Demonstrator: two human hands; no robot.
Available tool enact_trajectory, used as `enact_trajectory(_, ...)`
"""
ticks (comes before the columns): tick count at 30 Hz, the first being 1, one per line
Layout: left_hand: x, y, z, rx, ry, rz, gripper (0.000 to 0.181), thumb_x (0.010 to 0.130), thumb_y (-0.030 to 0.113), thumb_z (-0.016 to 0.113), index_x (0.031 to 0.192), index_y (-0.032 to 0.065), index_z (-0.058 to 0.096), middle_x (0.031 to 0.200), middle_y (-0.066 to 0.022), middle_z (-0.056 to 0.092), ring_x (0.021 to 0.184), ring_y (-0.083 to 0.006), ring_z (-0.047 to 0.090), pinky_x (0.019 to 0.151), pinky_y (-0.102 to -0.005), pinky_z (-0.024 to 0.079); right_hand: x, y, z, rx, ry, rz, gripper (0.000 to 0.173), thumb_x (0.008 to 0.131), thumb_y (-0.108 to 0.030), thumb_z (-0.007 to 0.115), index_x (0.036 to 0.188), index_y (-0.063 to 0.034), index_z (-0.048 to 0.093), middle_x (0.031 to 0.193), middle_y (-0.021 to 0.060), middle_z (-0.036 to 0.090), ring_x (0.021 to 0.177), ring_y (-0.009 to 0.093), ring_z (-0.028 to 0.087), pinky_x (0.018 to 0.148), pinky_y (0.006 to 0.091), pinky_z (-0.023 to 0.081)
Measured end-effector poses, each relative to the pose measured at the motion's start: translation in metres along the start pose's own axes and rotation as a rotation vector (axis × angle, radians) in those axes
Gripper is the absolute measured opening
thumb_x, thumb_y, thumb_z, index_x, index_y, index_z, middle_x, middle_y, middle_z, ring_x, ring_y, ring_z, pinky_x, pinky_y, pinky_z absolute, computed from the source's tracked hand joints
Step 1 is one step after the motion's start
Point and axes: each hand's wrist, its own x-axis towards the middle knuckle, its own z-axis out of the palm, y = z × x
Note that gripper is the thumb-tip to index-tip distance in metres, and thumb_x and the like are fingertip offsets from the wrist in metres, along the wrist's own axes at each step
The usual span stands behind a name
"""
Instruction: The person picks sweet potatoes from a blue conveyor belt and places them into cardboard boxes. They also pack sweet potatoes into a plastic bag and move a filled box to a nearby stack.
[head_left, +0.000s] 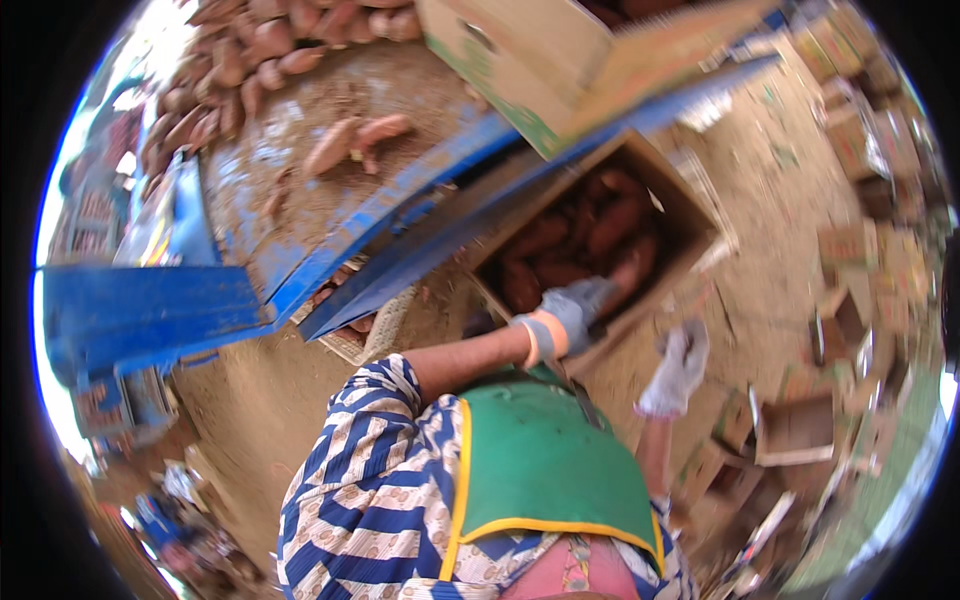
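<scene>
My left hand (574, 315), in a grey-blue glove with an orange cuff band, reaches into a deep cardboard box (679, 176). Its fingers are closed around the lower end of a reddish sweet potato (634, 270), though blur softens the contact. More sweet potatoes (544, 236) lie beneath and beyond it, in the shaded inside of the box. To the right, outside the box, my right hand (679, 367) in a pale glove hangs over the dirt floor, thumb and fingers apart, with nothing visible in it.
A blue metal ledge (390, 217) edges a soil-covered platform bearing a sweet potato pile (262, 45) and loose ones (330, 146). On the ledge stands a larger carton (517, 60). A plastic crate (382, 330) sits below it. Empty cartons (795, 427) litter the right.
</scene>
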Motion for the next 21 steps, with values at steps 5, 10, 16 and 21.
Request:
enact_trajectory(5, -0.014, -0.006, -0.100, -0.045, 0.464, 0.128, 0.058, 0.081, 0.010, 0.078, 0.137, 0.0057, 0.063, 0.133, -0.0225, 0.066, 0.121, -0.0448, 0.065, 0.101, -0.0492, 0.057, -0.001, -0.033, 0.023, -0.011, -0.100, -0.107, 0.039, 0.107, -0.007, 0.059, 0.145, 0.0032, 0.057, 0.133, 0.0122, 0.066, 0.098, 0.016, 0.067, 0.081, 0.0297, 0.059)
enact_trajectory(10, -0.060, -0.081, -0.237, 0.297, 0.877, -0.096, 0.055, 0.081, 0.009, 0.079, 0.134, 0.0083, 0.065, 0.133, -0.0209, 0.066, 0.120, -0.0437, 0.066, 0.105, -0.0470, 0.054, -0.007, -0.071, 0.110, 0.016, -0.380, -0.347, 0.033, 0.105, -0.005, 0.064, 0.137, 0.0030, 0.063, 0.128, 0.0113, 0.069, 0.104, 0.019, 0.069, 0.089, 0.0304, 0.059)
enact_trajectory(16, -0.110, -0.212, -0.353, 0.432, 0.976, -0.443, 0.052, 0.088, 0.019, 0.077, 0.138, 0.0109, 0.065, 0.143, -0.0185, 0.064, 0.135, -0.0394, 0.059, 0.116, -0.0435, 0.046, -0.001, -0.135, 0.233, -0.075, -0.626, -0.877, 0.032, 0.096, 0.000, 0.073, 0.127, 0.0005, 0.069, 0.124, 0.0178, 0.072, 0.110, 0.030, 0.072, 0.094, 0.0363, 0.060)
enact_trajectory(21, -0.111, -0.313, -0.431, 0.368, 0.955, -0.616, 0.064, 0.086, 0.034, 0.080, 0.143, 0.0118, 0.063, 0.146, -0.0178, 0.061, 0.136, -0.0398, 0.058, 0.116, -0.0435, 0.045, 0.020, -0.165, 0.346, -0.171, -0.626, -1.027, 0.034, 0.095, -0.009, 0.075, 0.127, -0.0034, 0.069, 0.122, 0.0171, 0.072, 0.114, 0.036, 0.069, 0.101, 0.0440, 0.057)
